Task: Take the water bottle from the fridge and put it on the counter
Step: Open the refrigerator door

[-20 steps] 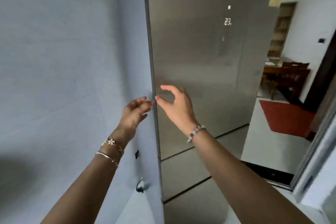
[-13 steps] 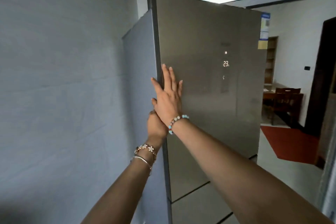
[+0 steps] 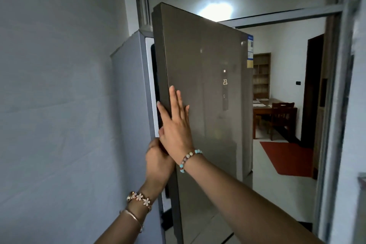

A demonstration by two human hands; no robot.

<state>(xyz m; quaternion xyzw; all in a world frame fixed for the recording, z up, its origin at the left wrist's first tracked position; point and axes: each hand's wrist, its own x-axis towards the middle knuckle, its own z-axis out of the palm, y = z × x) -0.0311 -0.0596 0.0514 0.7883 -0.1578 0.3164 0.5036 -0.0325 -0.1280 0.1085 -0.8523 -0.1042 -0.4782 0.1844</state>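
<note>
We are right up at the fridge point(image 3: 126, 89), and its tall grey door point(image 3: 206, 89) stands ajar, swung out a little from the cabinet so a narrow dark gap shows along its left edge. Our right hand point(image 3: 175, 125) lies flat on the door's front face, fingers straight and spread, the thumb hooked round the door's left edge. Nothing is held in it; it only presses on the panel. Our left hand point(image 3: 158, 162) sits just below and behind the right one, wrapped round that same edge with its fingers tucked into the gap, out of sight, so it is clamped on the door itself. The two hands touch where the right wrist crosses over the left knuckles.

The water bottle is nowhere to be seen: the gap is too thin and too dark to show any shelf, so where it lies relative to either hand we cannot tell.

A beaded bracelet point(image 3: 190, 157) circles our right wrist, a flower bracelet point(image 3: 139, 198) and a thin bangle point(image 3: 131, 217) the left. On the door a small lit display point(image 3: 225, 82) glows, well to the right of our fingers. A pale wall point(image 3: 55, 95) fills the left side. Past the door, through the doorway, stand a wooden table point(image 3: 265, 106) with a chair point(image 3: 282, 117) and a red rug point(image 3: 287, 156) on the floor.
</note>
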